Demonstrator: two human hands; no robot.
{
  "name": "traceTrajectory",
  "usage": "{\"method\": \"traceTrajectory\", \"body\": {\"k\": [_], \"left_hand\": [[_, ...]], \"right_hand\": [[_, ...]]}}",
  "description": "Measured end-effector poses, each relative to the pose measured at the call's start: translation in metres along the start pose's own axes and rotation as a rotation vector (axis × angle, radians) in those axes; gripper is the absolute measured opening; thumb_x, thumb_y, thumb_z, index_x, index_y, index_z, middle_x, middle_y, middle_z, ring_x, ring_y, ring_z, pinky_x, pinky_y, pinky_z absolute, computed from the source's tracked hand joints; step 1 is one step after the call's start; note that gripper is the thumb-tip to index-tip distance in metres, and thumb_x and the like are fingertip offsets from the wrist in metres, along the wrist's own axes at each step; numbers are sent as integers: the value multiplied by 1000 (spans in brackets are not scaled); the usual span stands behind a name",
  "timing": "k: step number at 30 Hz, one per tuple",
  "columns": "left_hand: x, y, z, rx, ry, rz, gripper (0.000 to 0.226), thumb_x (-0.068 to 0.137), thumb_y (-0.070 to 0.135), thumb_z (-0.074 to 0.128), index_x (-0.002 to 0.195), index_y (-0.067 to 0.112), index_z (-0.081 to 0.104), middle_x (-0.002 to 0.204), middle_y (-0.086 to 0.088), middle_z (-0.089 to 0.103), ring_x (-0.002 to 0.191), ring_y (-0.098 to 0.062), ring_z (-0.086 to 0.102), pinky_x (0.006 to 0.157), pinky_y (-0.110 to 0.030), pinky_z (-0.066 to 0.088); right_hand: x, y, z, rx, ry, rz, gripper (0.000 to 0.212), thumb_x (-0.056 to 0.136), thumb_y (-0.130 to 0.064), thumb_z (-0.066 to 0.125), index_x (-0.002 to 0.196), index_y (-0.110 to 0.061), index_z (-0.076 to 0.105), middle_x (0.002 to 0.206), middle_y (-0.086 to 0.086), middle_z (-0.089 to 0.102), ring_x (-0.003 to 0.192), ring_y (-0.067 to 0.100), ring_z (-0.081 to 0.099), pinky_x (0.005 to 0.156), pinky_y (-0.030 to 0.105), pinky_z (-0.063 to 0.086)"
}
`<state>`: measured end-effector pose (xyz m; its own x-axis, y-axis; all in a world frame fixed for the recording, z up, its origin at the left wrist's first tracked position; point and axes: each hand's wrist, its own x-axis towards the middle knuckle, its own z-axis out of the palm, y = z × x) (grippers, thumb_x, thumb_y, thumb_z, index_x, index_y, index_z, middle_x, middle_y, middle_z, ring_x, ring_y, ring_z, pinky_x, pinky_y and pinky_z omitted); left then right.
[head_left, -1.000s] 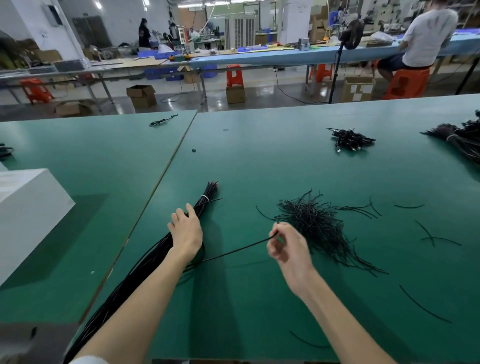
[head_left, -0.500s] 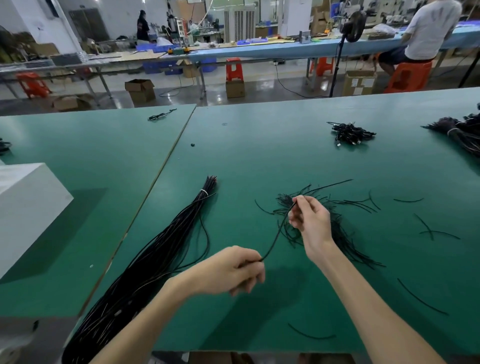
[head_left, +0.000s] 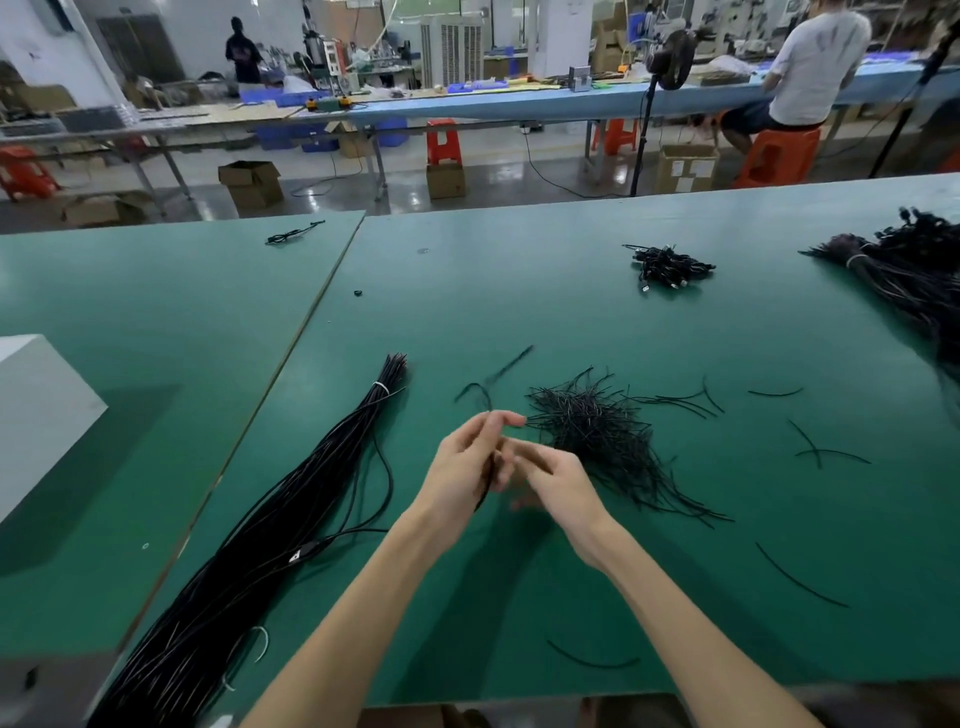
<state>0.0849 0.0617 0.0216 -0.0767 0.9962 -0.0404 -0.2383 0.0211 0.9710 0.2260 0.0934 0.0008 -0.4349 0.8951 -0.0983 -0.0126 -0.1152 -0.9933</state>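
My left hand (head_left: 467, 462) and my right hand (head_left: 553, 478) meet above the green table (head_left: 519, 291), just left of a loose pile of short black ties (head_left: 597, 436). A thin black cable (head_left: 485, 400) runs through my left hand's fingers, loops up past the fingertips and trails away toward the back. My right hand is blurred and its fingers curl at the same cable beside my left palm. A long tied bundle of black cables (head_left: 270, 530) lies diagonally at the left.
Stray short ties (head_left: 810, 447) lie scattered at the right. A small cable heap (head_left: 670, 265) and a large dark bundle (head_left: 914, 270) sit farther back. A white box (head_left: 36, 410) stands at the left. People work at benches behind.
The hands, spread apart with the cable stretched between them, have come together. My left hand rose from near the front toward the pile; the cable now loops above it.
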Motion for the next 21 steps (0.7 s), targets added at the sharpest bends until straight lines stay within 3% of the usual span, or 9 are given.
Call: {"method": "traceTrajectory", "body": {"k": [3, 7, 10, 14, 18, 21], "left_hand": [[5, -13, -18, -312, 95, -101, 32, 104, 29, 51, 123, 5, 61, 73, 1, 52, 60, -13, 49, 62, -25, 46], [5, -29, -24, -632, 153, -158, 30, 109, 20, 45, 126, 1, 61, 88, -3, 65, 76, -13, 65, 72, -24, 58], [5, -31, -17, -675, 78, -131, 32, 104, 21, 51, 127, 3, 63, 111, -9, 73, 101, -18, 73, 83, -26, 60], [7, -29, -11, -558, -28, -67, 39, 101, 24, 55, 136, 7, 62, 139, -12, 64, 131, -24, 60, 99, -30, 55], [5, -23, -10, -198, -95, 7, 34, 102, 28, 59, 132, 13, 68, 138, -11, 65, 133, -23, 58, 103, -29, 51], [2, -13, -13, 188, -77, 73, 31, 102, 29, 62, 131, 20, 68, 130, 0, 71, 125, -18, 64, 104, -31, 52]], "right_hand": [[-8, 15, 0, -84, -12, -14, 34, 102, -2, 56, 134, -12, 63, 109, 1, 78, 93, 19, 75, 77, 29, 60], [-11, 26, 9, -304, -8, -110, 28, 98, -21, 66, 126, -23, 70, 102, -5, 77, 98, 11, 71, 82, 25, 59], [-12, 31, 14, -363, 10, -134, 27, 95, -37, 72, 118, -23, 68, 90, -7, 76, 90, 8, 70, 87, 26, 56], [-9, 33, 9, -294, 5, -98, 36, 95, -29, 72, 126, -24, 56, 78, -4, 76, 70, 10, 71, 70, 20, 51], [-6, 36, 11, -222, 40, -83, 10, 100, -19, 64, 108, -25, 63, 77, -4, 76, 57, 14, 67, 54, 17, 45], [-7, 37, 9, -135, 124, -98, 13, 104, -12, 54, 103, -19, 66, 73, -1, 73, 56, 14, 61, 48, 23, 45]]}}
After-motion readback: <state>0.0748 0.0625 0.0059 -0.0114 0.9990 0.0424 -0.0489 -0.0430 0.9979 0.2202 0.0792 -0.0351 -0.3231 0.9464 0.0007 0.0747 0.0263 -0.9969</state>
